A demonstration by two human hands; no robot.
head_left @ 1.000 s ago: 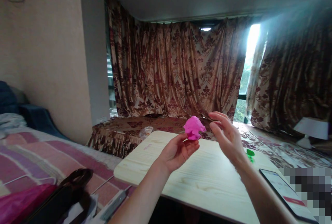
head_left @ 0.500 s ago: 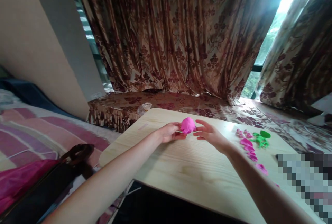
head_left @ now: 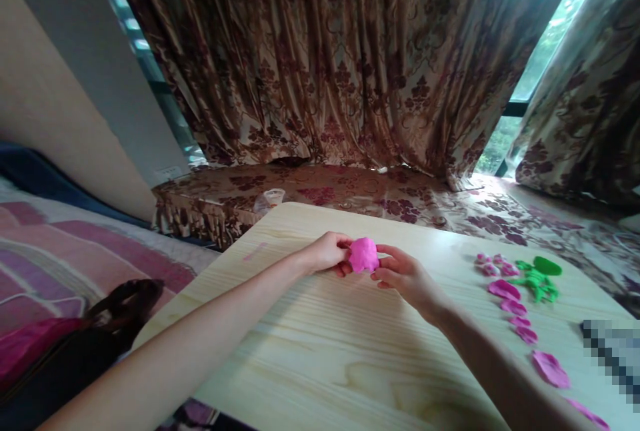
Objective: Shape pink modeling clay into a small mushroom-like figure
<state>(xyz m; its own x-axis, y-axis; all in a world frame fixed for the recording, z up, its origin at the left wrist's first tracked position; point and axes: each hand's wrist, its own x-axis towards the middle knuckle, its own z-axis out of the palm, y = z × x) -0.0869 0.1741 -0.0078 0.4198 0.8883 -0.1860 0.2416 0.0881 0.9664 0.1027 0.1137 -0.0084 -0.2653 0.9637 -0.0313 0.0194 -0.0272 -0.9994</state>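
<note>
A lumpy pink ball of modelling clay point(head_left: 364, 255) is held just above the wooden table point(head_left: 320, 351). My left hand point(head_left: 331, 252) grips its left side, fingers curled round the edge. From the right, my right hand point(head_left: 400, 272) pinches the ball between thumb and fingers. Flattened pink clay pieces point(head_left: 550, 369) lie in a curving row on the table's right side. Beside them are green clay pieces point(head_left: 537, 282), thin strands and one oval leaf shape point(head_left: 547, 266). Small pink-and-white clay bits point(head_left: 496, 264) cluster to their left.
A clear plastic container point(head_left: 269, 200) stands behind the table's far left corner, on a patterned cloth ledge point(head_left: 340, 188). A bed with striped bedding point(head_left: 100, 254) and a dark bag point(head_left: 75, 358) are at the left. A blurred-out object point(head_left: 613, 358) lies at the right edge.
My right hand, spread beside the ball before, has closed onto it. The ball shows a more uneven, turned surface. The view has shifted, showing more of the table.
</note>
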